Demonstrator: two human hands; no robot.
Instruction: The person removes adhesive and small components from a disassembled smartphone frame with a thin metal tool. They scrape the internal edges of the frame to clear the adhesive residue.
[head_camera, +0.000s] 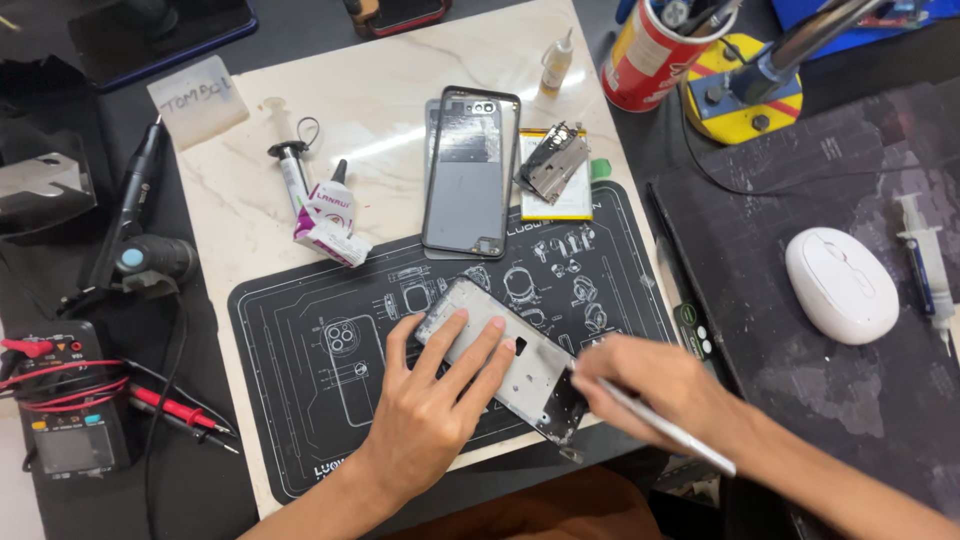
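Right hand (655, 385) grips metal tool (665, 428); left hand (435, 400) flat on phone frame (500, 355). Phone back cover (470, 170), glue tube (330, 215) beyond.

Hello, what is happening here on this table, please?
A person works on an opened phone frame lying on a black repair mat. The left hand presses flat on it; the right hand holds a thin metal tool at its lower end. A phone back cover lies above, apart.
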